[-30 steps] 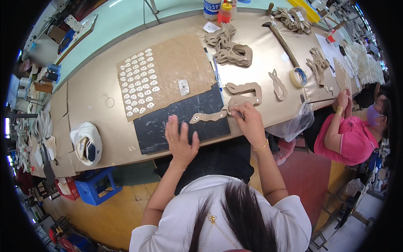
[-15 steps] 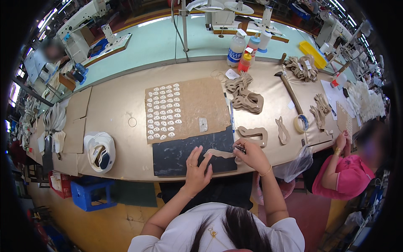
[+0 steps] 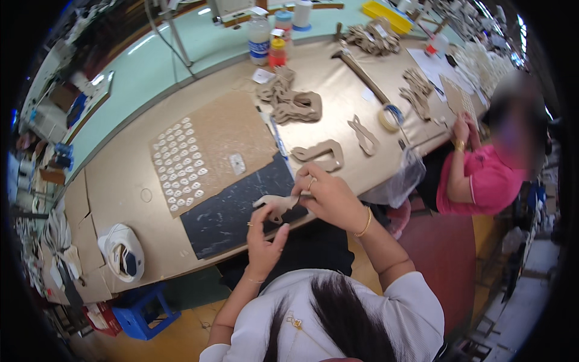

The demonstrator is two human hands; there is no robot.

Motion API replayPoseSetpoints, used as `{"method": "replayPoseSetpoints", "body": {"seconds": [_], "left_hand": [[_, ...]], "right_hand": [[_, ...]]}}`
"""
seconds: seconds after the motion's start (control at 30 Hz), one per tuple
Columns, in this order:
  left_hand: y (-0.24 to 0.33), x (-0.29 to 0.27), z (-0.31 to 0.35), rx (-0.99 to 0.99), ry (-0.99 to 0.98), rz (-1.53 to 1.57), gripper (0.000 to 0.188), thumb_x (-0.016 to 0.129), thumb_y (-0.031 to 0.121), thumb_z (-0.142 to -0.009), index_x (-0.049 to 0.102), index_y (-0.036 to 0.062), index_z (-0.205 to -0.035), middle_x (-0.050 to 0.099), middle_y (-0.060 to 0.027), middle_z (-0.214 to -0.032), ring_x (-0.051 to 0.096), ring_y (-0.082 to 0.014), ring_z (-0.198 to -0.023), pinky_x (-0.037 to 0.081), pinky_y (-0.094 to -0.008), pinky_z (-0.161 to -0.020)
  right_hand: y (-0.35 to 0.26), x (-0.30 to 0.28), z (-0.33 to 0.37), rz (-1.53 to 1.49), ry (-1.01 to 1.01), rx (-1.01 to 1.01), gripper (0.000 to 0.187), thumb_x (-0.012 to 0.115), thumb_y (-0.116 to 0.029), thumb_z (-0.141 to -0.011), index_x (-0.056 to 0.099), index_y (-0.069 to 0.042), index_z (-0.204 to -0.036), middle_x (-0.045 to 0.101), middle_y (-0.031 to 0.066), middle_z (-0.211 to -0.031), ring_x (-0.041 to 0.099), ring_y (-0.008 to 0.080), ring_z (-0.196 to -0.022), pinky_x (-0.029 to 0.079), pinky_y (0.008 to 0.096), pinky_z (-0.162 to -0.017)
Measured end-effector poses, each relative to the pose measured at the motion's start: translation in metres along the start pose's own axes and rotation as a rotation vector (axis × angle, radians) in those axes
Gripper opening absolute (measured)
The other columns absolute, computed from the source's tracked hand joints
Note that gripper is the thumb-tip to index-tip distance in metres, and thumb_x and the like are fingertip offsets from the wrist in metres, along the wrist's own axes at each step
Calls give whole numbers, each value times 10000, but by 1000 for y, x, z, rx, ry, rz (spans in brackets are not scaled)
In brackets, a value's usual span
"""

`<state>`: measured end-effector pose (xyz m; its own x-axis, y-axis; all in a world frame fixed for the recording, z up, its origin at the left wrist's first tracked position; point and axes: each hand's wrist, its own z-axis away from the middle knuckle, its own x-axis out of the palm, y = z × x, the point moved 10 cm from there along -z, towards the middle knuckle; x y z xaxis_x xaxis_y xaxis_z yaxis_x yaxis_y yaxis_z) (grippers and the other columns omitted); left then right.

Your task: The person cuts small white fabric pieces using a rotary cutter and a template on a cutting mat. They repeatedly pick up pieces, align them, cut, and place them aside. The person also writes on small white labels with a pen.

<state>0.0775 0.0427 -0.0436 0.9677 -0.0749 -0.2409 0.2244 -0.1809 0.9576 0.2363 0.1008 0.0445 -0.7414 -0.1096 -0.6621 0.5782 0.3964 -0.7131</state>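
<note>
Containers first. Far side of desk (image 3: 123,184): clear bottle (image 3: 259,45) with blue label, red bottle (image 3: 277,55) with yellow cap just right of it; fill levels hard to read. Yellow tray (image 3: 389,18) farther right, contents too small to tell. White cap (image 3: 122,256) at near left, opening showing, dark blue part inside. Clear bag (image 3: 401,181) hangs at the near right edge, contents unclear. Red crate (image 3: 101,320) on floor, near left, beside blue stool (image 3: 142,315); pale stuff in it.

Tan strip (image 3: 280,204): between the two hands, over the right part of black board (image 3: 214,226), near edge of desk. Right hand (image 3: 330,199) pinches strip's right end, fingertips together; something small and dark there, can't make out what. Left hand (image 3: 264,244) at strip's left, near side, fingers bent against it, thumb apart; can't tell if it actually grips.

Brown sheet (image 3: 220,133) overlaps the board's far side: rows of white pieces (image 3: 179,160) on its left, small packet (image 3: 237,163) on its right. Tan loop (image 3: 303,154) just beyond right hand, slim loop (image 3: 368,143) to its right, tan pile (image 3: 295,107) farther. Tape roll (image 3: 391,117) near hammer (image 3: 367,79). Co-worker (image 3: 482,181) in pink at right.
</note>
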Motion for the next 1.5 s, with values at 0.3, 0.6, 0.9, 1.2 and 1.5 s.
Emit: {"method": "replayPoseSetpoints", "body": {"seconds": [0.3,0.6,0.9,1.2,1.5], "left_hand": [[-21,-24,6,-17,82,-117,402,636,-7,-906,580,0,-1304,623,-141,-1205,615,-239,-1066,457,-342,-960],[-23,-18,8,113,82,-282,376,620,-21,-904,601,24,-1277,623,-146,-1205,620,-257,-1060,453,-342,-951],[-16,-12,8,198,88,-399,344,657,-8,-867,650,34,-1208,659,-130,-1197,629,-287,-1078,446,-385,-935],[-13,-8,7,209,82,-447,312,677,3,-847,690,62,-1153,660,-97,-1193,632,-258,-1058,438,-377,-915],[-13,-12,7,181,82,-391,388,667,-7,-852,639,44,-1236,642,-125,-1217,618,-281,-1097,437,-383,-927]], "right_hand": [[62,-88,19,162,52,386,218,672,-121,-877,703,5,-1052,711,183,-868,686,286,-760,526,347,-727],[138,-133,28,413,-61,676,279,693,-238,-887,712,41,-874,703,179,-723,707,274,-670,525,381,-655],[165,-141,-19,48,115,696,301,699,-284,-950,682,16,-932,727,72,-758,727,123,-655,481,232,-451],[265,-134,65,-266,511,870,244,747,-202,-908,664,10,-997,685,60,-795,676,105,-626,391,219,-403],[272,-117,111,87,605,931,451,749,-250,-905,554,31,-1199,664,247,-1085,650,365,-1005,494,428,-903]]}}
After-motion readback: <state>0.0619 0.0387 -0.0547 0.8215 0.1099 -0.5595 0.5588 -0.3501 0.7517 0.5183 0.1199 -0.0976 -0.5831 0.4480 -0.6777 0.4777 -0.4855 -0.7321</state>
